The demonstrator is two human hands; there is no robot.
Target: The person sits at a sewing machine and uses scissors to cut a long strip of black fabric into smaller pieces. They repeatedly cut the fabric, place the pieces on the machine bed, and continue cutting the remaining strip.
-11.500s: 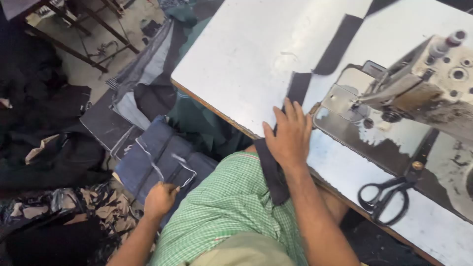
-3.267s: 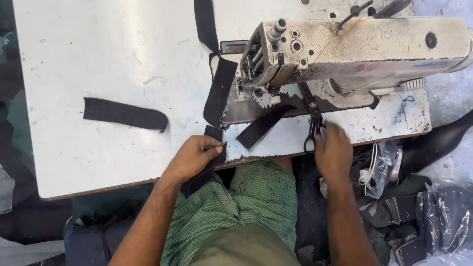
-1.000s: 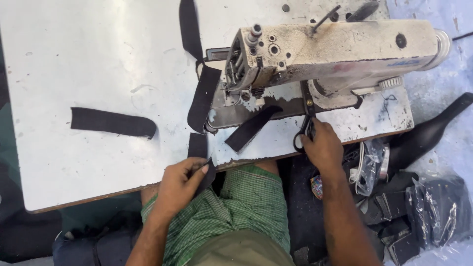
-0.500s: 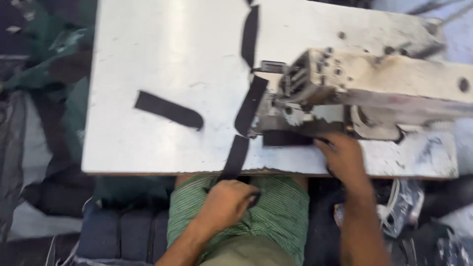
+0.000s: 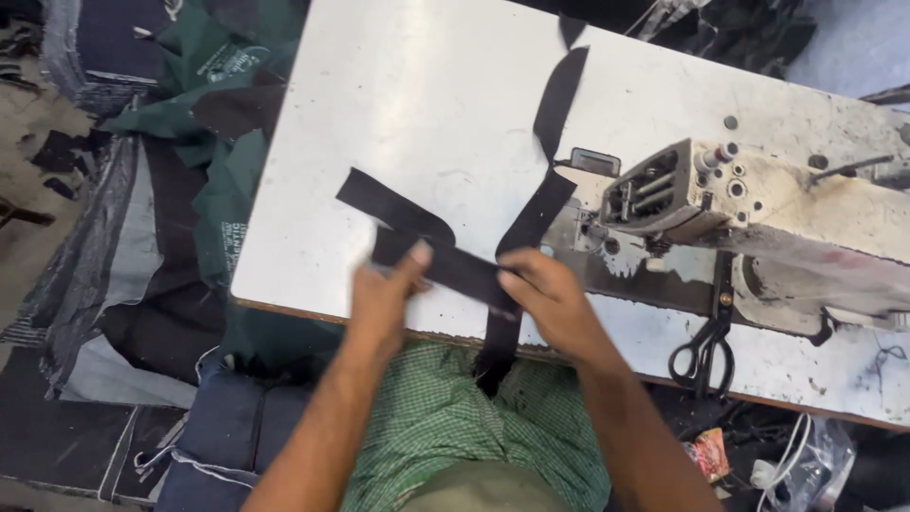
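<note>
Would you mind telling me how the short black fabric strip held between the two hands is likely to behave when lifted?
The short black strip probably flops: it is thin and flat. It looks light, since the left hand and right hand hold it by the fingertips. It seems unlikely to roll or break.

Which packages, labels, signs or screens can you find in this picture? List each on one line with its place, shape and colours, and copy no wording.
Dark green cloth bag with white print: on the floor left of the white table, crumpled.
Second patch of white print on green cloth: lower down, by the table's left edge.
Small red and yellow wrapper: on the floor below the black scissors, crumpled.
No signs or screens show.
</note>
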